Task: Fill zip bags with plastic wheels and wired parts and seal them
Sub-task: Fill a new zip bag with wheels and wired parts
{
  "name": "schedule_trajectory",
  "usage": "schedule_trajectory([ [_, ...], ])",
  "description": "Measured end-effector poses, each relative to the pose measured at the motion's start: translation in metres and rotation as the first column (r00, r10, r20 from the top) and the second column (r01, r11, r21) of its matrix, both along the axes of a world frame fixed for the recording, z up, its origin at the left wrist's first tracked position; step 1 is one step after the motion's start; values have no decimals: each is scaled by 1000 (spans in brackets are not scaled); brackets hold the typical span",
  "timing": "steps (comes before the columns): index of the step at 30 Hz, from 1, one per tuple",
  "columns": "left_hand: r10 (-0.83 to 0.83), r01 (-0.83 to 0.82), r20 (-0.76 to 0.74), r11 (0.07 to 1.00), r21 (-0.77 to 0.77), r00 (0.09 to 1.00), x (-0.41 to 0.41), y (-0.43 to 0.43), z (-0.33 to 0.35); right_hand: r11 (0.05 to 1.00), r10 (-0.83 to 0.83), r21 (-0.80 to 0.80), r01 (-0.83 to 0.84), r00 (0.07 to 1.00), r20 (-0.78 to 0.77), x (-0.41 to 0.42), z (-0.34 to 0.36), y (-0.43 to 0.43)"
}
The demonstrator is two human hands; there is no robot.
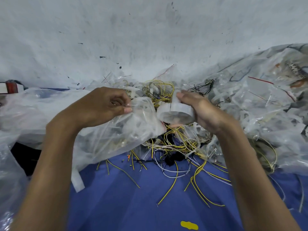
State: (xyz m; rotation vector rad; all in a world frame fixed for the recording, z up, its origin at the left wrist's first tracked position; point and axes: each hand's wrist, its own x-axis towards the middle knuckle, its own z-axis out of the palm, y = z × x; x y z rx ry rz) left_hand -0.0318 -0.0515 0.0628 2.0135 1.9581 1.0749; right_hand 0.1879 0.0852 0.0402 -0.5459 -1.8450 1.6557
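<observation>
The left hand (106,104) is pinching the mouth of a zip bag (126,130) over the blue cloth's (133,205) middle; the right hand (200,109) is gripping a plastic wheel (175,114) at the opening; the limp mouth may be folding shut, so the wheel could be dropping into the loose wires (176,147) beneath

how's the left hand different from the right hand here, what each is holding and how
The left hand pinches the edge of a clear zip bag between thumb and fingers; the right hand grips a white plastic wheel around its rim. The bag is soft and crumpled, the wheel rigid and round. The left hand is curled into a near fist, the right more open. Both are raised above the blue cloth, with the wheel at the bag's mouth.
</observation>
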Motion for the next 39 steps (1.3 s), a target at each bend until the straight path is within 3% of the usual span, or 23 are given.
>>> schedule_trajectory([
  [4,-78,77,45,997,8,996,11,0,3,982,183,31,-187,977,107,-11,-1,-17],
  [6,-123,124,60,992,-7,991,17,-1,4,979,202,-25,-201,973,109,-18,-2,-25],
  [9,-116,118,64,993,-25,991,22,-1,5,984,168,-69,-167,986,12,-28,-3,-32],
  [15,200,-200,-98,980,17,975,29,1,7,1000,13,19,-10,986,-169,-38,0,-37],
  [20,156,-158,42,985,66,987,39,7,7,987,32,-131,-92,916,-399,-46,0,-41],
  [23,178,-197,109,961,194,978,41,12,7,982,88,-116,-152,900,-426,-46,-1,-38],
  [26,162,-210,192,942,264,968,41,14,7,998,47,42,-36,952,-304,-40,-2,-34],
  [29,82,-153,247,946,286,966,40,9,10,925,-92,359,125,990,-108,-36,0,-32],
  [32,13,-68,200,961,270,980,48,9,9,789,-167,614,18,968,187,-37,4,-39],
  [36,-151,130,120,977,167,981,75,17,0,705,-85,670,-233,910,406,-39,2,-62],
  [39,-206,203,10,969,142,979,82,19,-4,766,-79,586,-266,865,495,-41,-7,-70],
])
